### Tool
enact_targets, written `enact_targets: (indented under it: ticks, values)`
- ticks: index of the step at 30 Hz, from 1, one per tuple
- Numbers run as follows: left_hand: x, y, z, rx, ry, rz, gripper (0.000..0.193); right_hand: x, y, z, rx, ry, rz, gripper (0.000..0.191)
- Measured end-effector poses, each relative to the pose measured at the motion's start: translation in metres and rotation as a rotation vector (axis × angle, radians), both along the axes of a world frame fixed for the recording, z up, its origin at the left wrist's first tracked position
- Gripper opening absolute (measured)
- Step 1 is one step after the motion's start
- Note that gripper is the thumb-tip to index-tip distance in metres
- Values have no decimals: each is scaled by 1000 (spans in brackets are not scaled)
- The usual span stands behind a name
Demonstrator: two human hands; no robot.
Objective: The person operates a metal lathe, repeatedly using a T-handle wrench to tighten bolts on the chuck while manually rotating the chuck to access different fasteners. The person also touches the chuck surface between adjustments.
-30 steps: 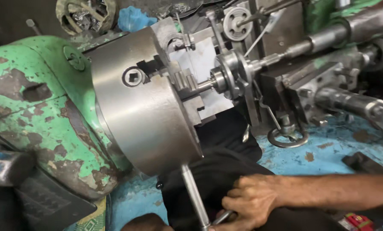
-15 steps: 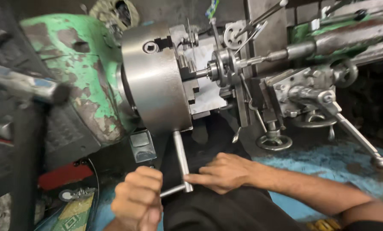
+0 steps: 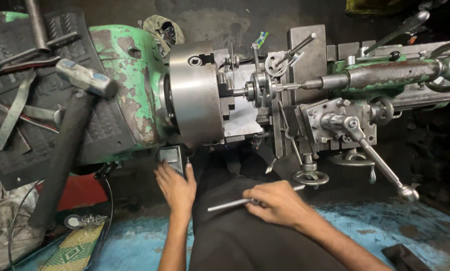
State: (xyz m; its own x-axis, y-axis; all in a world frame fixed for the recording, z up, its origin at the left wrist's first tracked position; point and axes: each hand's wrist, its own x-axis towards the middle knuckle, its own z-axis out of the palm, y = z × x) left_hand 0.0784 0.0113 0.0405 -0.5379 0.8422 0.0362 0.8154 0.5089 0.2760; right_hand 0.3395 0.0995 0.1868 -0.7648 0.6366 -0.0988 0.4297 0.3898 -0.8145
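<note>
A: Nearest us, what do we see?

B: Our right hand is closed around a thin steel chuck key, which lies roughly level above our dark lap, its free end pointing left. Our left hand is flat, fingers spread, holding nothing, pressed against a small grey switch box just below the chuck.

A: And beyond the hands?

B: The big steel chuck on the flaking green lathe. Its jaws grip a small round workpiece, and the tailstock to the right points a centre at it. On the far left a hammer leans on the ribbed black mat over the headstock.

A: What could go wrong from here?

B: We judge the left hand sits close under the chuck; if the spindle turns, fingers or the sleeve could be caught. The key is out of the chuck, which is safe, but held loosely it could swing into the jaws. The hammer could shake loose and slide off.
</note>
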Motion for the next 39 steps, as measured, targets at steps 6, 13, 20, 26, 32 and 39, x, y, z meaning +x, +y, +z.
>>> enact_targets:
  ticks: [6,13,20,26,32,39]
  values:
    - [-23,-8,-24,71,-206,188,48,22,6,0,17,-139,-79,26]
    - [-71,-12,-40,185,-413,69,75,27,7,-3,-48,-275,-33,25]
    - [-67,0,-17,-68,-556,140,99,26,9,-4,-34,-285,74,22]
    - [-13,3,-28,-28,-90,111,96,24,12,-4,-72,-300,119,22]
    - [-16,3,-32,-113,-33,109,97,24,13,-5,-48,-295,123,22]
    - [-13,4,-31,-125,-12,101,97,23,12,-7,-71,-335,150,22]
